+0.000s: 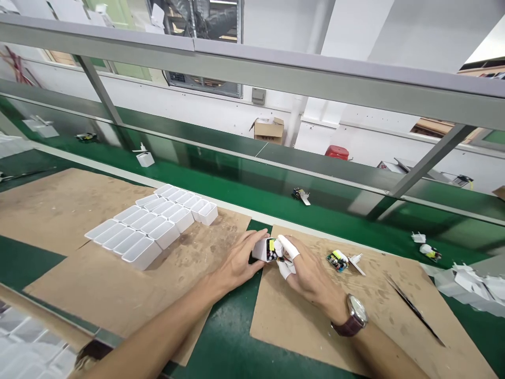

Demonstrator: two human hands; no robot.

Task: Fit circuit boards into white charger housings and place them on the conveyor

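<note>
Two hands meet over the gap between two flat brown cardboard sheets. The left hand (236,265) grasps a small, open, white plastic case (260,250), fingers along its far side and thumb at its near edge. The right hand (305,267), with white covers on the thumb and a finger, pinches a compact circuit board with yellow tape (273,246) at the case's open end; the board looks partly inside (how deep, I cannot tell). A silver watch on a dark brown strap (356,311) circles the right wrist.

On the left cardboard sheet (189,268), open white rectangular boxes (148,223) stand packed side by side in rows. On the right cardboard sheet (292,321), a second circuit board with yellow tape (337,260) lies just beside a flat white plastic piece with a raised part (357,263); slim dark metal tweezers (415,311) lie nearer the right edge. Beyond the sheets runs a green belt (244,189), carrying several scattered parts, among them a dark component cluster with a white tab (301,196).
</note>
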